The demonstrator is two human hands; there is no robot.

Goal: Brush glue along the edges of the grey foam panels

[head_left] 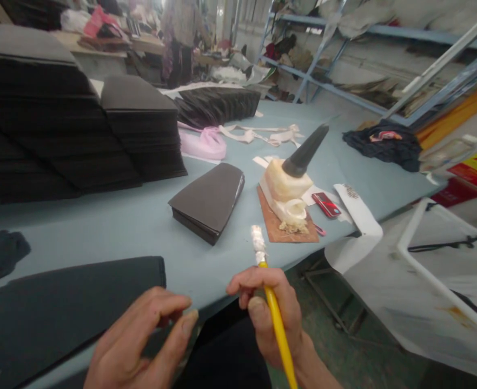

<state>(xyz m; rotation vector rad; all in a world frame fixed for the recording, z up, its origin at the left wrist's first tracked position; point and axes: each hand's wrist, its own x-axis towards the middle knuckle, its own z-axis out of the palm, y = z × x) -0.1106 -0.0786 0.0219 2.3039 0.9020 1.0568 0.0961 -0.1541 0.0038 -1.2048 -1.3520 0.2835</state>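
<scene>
Left hand (139,332), lower left, curls open around nothing visible; right hand (290,308), lower center, grips a yellow brush (275,303), best kept raised off the table (198,278).

Container (277,186) on board (271,227), right of sheet stack (210,197) — brush (274,308) before them, shelving (309,73) behind.

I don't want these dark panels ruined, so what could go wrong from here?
The yellow-handled brush in the right hand has a white-coated tip near the small stack of dark panels; if wet, it might smear them. The cream container with the black cone stands near the edge of the table, so a bump could tip it.
</scene>
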